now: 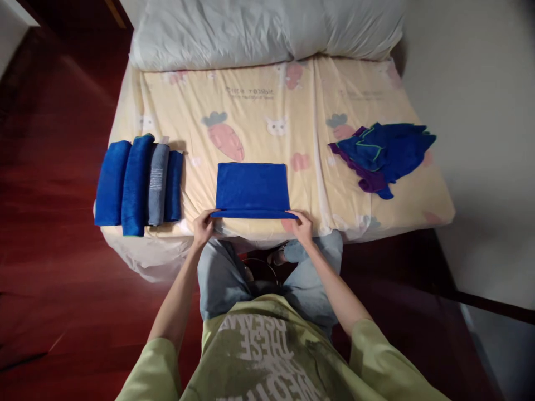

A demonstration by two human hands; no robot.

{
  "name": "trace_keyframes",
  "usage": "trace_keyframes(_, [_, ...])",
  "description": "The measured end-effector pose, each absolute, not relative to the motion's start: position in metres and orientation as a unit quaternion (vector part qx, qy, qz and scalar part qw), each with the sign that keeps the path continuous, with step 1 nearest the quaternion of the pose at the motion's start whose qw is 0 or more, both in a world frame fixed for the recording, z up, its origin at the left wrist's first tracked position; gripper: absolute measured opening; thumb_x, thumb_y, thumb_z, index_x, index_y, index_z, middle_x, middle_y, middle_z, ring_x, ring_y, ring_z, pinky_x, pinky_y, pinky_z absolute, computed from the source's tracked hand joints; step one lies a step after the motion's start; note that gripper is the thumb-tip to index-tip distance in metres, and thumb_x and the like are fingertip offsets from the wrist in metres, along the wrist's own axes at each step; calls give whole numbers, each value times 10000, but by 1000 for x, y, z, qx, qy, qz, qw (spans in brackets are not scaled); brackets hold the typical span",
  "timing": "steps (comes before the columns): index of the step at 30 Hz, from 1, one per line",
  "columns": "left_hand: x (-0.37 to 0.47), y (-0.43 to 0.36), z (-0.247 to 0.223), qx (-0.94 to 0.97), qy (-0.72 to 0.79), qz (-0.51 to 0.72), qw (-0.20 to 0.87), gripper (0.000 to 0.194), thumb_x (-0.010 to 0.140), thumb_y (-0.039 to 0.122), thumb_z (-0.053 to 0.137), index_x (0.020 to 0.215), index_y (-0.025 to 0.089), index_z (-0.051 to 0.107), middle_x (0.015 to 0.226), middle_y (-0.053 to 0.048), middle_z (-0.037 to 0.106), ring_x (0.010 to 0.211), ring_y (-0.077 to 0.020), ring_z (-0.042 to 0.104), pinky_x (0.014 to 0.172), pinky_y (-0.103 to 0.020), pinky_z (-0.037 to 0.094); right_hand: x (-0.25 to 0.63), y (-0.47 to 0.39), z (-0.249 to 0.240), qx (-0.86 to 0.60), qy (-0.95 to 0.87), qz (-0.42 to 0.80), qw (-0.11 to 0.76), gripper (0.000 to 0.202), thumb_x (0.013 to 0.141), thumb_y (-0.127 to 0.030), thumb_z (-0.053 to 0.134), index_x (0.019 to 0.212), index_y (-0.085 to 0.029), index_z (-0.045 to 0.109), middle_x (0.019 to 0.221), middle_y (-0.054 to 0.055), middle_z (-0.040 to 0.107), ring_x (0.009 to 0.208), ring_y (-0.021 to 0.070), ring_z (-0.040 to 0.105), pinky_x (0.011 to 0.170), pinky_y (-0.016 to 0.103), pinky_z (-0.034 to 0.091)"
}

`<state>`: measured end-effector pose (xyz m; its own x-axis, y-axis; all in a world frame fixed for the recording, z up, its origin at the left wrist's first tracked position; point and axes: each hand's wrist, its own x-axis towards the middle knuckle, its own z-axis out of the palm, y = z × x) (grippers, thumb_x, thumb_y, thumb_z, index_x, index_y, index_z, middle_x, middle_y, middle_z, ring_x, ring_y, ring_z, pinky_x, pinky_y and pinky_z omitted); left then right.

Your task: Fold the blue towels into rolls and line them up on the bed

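A blue towel (252,186) lies flat in a rectangle on the bed, its near edge turned up into a narrow fold. My left hand (203,227) pinches the left end of that fold, and my right hand (302,225) pinches its right end. The fold is stretched straight between both hands, close to the bed's front edge. Parts of the fingertips are hidden by the cloth.
Several rolled towels, blue ones (112,184) and a grey one (158,186), lie side by side at the left. A loose heap of blue and purple cloths (387,153) is at the right. A pale quilt (267,33) lies across the back of the patterned bed sheet (259,111).
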<state>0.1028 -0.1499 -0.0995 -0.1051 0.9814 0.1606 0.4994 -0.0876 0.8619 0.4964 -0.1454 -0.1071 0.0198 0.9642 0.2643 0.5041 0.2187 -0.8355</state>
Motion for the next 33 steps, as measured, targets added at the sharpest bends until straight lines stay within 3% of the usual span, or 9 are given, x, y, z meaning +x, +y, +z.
trace_keyframes(4, [109,-158,-99,562,645,435,281,359,928,451,591,1090,166,737,1014,-87,777,913,-220,727,846,-321,578,495,-150,-114,-627,-583,281,434,280,910,-346,552,1056,-187,731,970,89,756,911,239,703,859,369,582])
trace_keyframes(10, [114,-146,-92,543,680,423,252,425,951,521,561,1086,159,737,995,-91,777,900,-227,726,841,-327,566,488,-136,-110,-664,-555,289,410,414,936,-580,546,836,-190,641,669,12,604,630,169,547,632,282,482])
trace_keyframes(13, [115,-139,-90,549,696,397,238,428,939,511,567,1063,146,750,945,-94,778,833,-225,727,811,-330,567,487,-126,-109,-656,-563,296,407,436,945,-596,537,793,-194,605,667,10,594,618,160,537,617,273,454])
trace_keyframes(17, [114,-136,-94,528,725,376,233,415,894,503,610,1031,144,766,885,-87,778,762,-218,724,769,-322,573,488,-118,-112,-642,-553,323,421,423,921,-594,582,888,-178,651,752,51,676,670,186,614,645,289,484])
trace_keyframes(33, [112,-136,-101,510,740,360,250,390,861,482,622,1016,154,763,865,-76,780,783,-227,746,792,-332,594,488,-113,-119,-652,-530,321,438,387,869,-573,650,877,-188,687,799,87,745,721,228,691,677,328,541])
